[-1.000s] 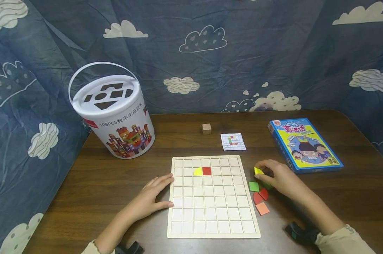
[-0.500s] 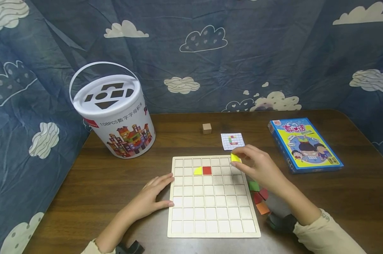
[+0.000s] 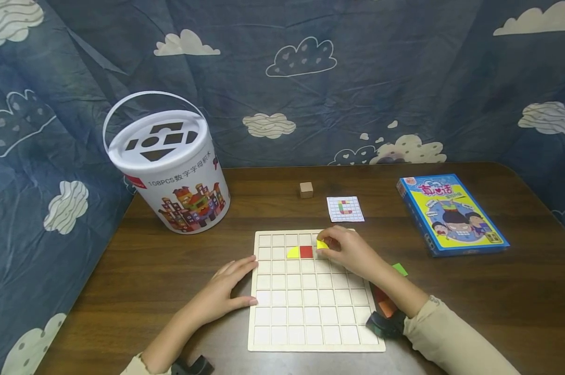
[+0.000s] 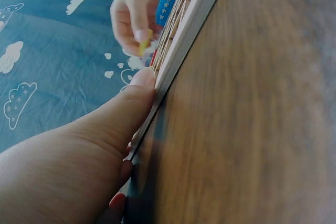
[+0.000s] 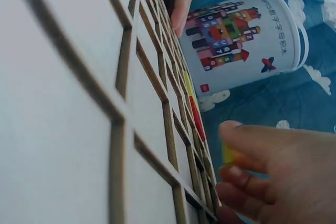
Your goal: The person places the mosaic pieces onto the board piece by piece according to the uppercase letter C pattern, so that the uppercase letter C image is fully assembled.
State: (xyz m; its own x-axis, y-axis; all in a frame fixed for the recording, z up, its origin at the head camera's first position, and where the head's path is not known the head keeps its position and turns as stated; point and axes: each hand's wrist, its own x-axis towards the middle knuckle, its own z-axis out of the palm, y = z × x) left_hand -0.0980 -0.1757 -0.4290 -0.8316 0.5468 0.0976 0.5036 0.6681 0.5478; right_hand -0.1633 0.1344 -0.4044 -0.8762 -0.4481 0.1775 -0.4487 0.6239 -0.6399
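Note:
A pale wooden grid board lies on the table. In its second row sit a yellow quarter-round tile and, beside it, a red square tile. My right hand pinches a yellow tile between thumb and fingers, just above the board to the right of the red square; in the right wrist view the same yellow tile is partly hidden by the fingers. At the board's left edge my left hand rests with fingers and thumb spread, touching the rim.
Right of the board, green and orange tiles lie partly under the right forearm. Behind the board are a small card with a coloured grid pattern and a wooden cube. A white bucket stands left, a blue-yellow box right.
My right hand has carried the yellow tile from the loose tiles leftward over the board, to beside the red square. The left hand stays at the board's edge.

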